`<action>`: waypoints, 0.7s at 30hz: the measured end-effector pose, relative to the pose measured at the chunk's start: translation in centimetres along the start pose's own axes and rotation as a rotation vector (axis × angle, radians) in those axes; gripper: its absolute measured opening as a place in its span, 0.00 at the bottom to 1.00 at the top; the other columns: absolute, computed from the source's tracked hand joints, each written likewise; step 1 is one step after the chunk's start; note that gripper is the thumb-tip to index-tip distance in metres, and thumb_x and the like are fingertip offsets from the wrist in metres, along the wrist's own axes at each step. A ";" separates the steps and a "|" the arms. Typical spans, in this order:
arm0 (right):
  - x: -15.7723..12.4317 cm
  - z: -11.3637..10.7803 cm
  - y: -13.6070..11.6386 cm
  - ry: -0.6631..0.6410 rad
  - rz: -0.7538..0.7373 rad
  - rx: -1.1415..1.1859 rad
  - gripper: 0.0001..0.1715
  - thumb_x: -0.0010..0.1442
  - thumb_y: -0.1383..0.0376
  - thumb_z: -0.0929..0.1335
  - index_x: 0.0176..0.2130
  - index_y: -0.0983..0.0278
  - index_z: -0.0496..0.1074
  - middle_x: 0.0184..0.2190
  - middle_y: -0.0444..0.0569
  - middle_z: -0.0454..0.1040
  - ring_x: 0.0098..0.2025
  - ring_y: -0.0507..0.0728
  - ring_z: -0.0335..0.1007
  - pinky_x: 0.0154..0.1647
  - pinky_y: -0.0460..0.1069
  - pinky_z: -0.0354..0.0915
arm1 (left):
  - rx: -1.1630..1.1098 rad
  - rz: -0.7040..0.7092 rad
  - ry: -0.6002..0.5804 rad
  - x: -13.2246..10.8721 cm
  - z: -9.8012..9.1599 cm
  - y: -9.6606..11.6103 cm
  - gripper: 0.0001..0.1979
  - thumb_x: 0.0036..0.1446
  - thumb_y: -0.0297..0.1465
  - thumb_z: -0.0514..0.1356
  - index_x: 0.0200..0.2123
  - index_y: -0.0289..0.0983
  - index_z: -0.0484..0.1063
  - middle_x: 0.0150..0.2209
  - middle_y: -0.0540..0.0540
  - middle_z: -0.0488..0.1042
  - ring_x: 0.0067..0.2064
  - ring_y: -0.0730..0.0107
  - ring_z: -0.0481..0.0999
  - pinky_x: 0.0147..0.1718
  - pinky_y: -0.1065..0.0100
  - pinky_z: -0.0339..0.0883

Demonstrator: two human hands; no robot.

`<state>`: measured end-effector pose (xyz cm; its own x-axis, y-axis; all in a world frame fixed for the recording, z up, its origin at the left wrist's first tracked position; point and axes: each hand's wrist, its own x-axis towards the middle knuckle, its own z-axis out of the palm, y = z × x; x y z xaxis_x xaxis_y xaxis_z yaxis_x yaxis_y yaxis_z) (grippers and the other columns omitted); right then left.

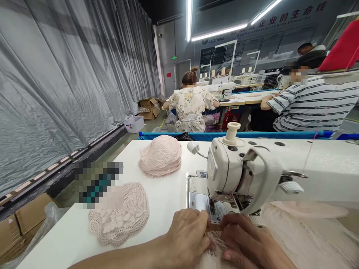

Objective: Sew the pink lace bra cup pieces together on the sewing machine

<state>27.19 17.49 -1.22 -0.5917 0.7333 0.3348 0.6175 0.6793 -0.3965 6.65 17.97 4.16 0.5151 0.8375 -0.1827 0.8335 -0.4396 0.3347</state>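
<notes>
Clock: read from the hands, 12 straight ahead.
Left hand: fingers drawn in narrow, left hand gripping the lace fabric.
Right hand: right hand bends over the same fabric; whether it pinches, I cannot tell.
Lace fabric: between the hands, its far edge near the metal needle plate at 11.
In the way: the sewing machine looms at 12 to 1, its head just beyond the fingers.
Loose cloth: pale fabric spreads at 3, partly behind the right hand.
Scalloped lace: lace pieces lie at 9 to 10, partly covered by a pixelated patch.
Cup pile: pink lace cups, heaped on the white table at 10 to 11.
Beyond: blue cloth along the far edge.
Co-workers: floral-clad person, 11 to 12; striped-shirted person, 1 to 2.
Floor: white bin, 10 to 11; cardboard box, 9.
</notes>
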 end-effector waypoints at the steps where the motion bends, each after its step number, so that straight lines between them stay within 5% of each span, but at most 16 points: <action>1: -0.1 0.5 0.4 0.058 0.017 -0.016 0.16 0.62 0.51 0.62 0.46 0.56 0.66 0.44 0.50 0.73 0.43 0.61 0.71 0.38 0.56 0.66 | -0.007 0.003 -0.007 -0.1 0.2 0.1 0.05 0.59 0.33 0.56 0.36 0.38 0.62 0.36 0.50 0.70 0.40 0.65 0.69 0.41 0.63 0.63; 3: -0.1 1.2 0.8 0.125 0.004 -0.037 0.22 0.59 0.48 0.65 0.47 0.57 0.65 0.45 0.52 0.73 0.42 0.62 0.72 0.35 0.56 0.66 | -0.046 0.042 0.031 -0.2 0.4 0.3 0.03 0.59 0.30 0.55 0.34 0.38 0.62 0.36 0.50 0.69 0.40 0.66 0.68 0.42 0.65 0.62; 5: 0.1 1.3 0.6 0.123 -0.021 0.007 0.15 0.60 0.50 0.64 0.40 0.58 0.66 0.42 0.50 0.73 0.39 0.60 0.72 0.34 0.54 0.65 | -0.109 0.116 0.111 -0.4 0.4 0.5 0.03 0.59 0.27 0.54 0.33 0.38 0.62 0.38 0.50 0.68 0.42 0.68 0.67 0.43 0.68 0.61; 9: 0.5 0.4 -0.7 0.095 0.078 0.154 0.14 0.65 0.58 0.59 0.29 0.59 0.63 0.25 0.42 0.71 0.27 0.53 0.69 0.27 0.48 0.63 | -0.343 0.108 0.171 -0.9 -0.1 0.9 0.02 0.61 0.26 0.53 0.37 0.37 0.62 0.36 0.51 0.68 0.38 0.72 0.67 0.39 0.72 0.61; 13: 0.3 0.0 -1.1 0.105 0.187 0.273 0.08 0.63 0.58 0.61 0.36 0.58 0.66 0.29 0.43 0.75 0.30 0.54 0.72 0.28 0.47 0.66 | -0.478 -0.013 0.076 -1.0 -0.3 1.1 0.25 0.51 0.34 0.65 0.50 0.39 0.61 0.33 0.54 0.68 0.33 0.72 0.66 0.32 0.73 0.59; 18: 0.1 -0.1 -1.3 0.121 0.275 0.354 0.13 0.63 0.55 0.60 0.41 0.58 0.67 0.35 0.46 0.76 0.36 0.56 0.74 0.30 0.47 0.68 | -0.450 -0.100 0.096 -0.8 -0.2 1.6 0.02 0.55 0.30 0.60 0.32 0.38 0.70 0.25 0.56 0.67 0.28 0.74 0.64 0.29 0.74 0.55; 21: 0.4 -0.5 -2.1 0.137 0.326 0.360 0.16 0.64 0.53 0.59 0.32 0.58 0.66 0.28 0.43 0.74 0.30 0.54 0.72 0.22 0.45 0.63 | -0.435 -0.078 0.128 -0.6 -0.3 1.7 0.05 0.56 0.27 0.56 0.28 0.37 0.68 0.22 0.55 0.65 0.26 0.76 0.63 0.27 0.75 0.53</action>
<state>25.93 16.39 0.12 -0.3097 0.9189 0.2443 0.5262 0.3796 -0.7609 7.70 16.81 5.15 0.4029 0.9078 -0.1163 0.6931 -0.2196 0.6866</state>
